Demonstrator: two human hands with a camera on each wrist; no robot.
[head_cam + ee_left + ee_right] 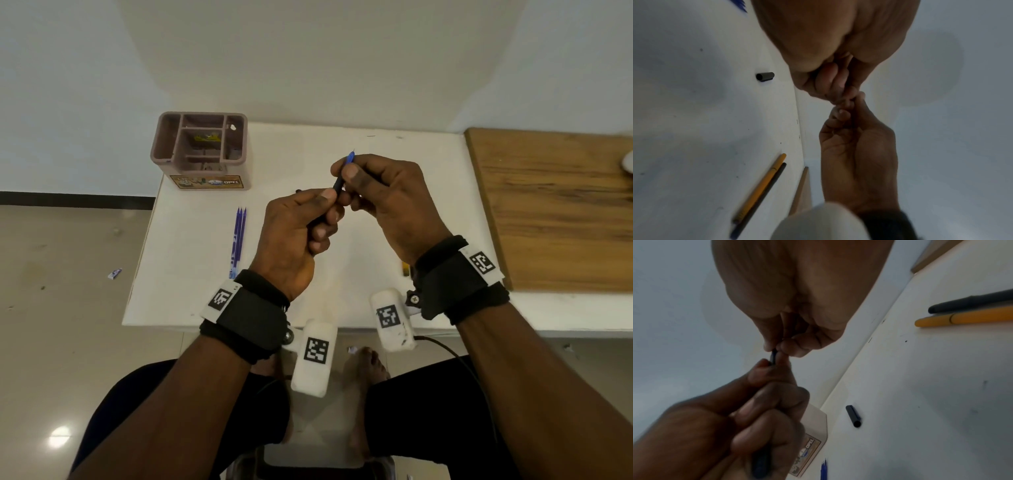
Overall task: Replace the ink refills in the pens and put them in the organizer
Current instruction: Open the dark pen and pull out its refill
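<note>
Your left hand [294, 233] is curled around the dark pen [338, 186], and your right hand [380, 198] pinches its blue tip end. Left of your left hand lie blue refills [238, 236]. Farther off, the organizer [202, 150] reads "OPEL".

Back left corner: the organizer [202, 150] stands upright at the table [191, 294] edge; its compartments are open from above.
Left strip: blue refills [238, 236] lie side by side, between the organizer and the near edge, just beside the left hand [294, 236].
Centre: both hands are raised over the table; bare white surface lies under them, with one small black cap [853, 416] on it.
Right side: a yellow pen [761, 186] and a dark pen [764, 193] lie touching, near the wooden board [561, 209].
Far edge: the wall closes it.
</note>
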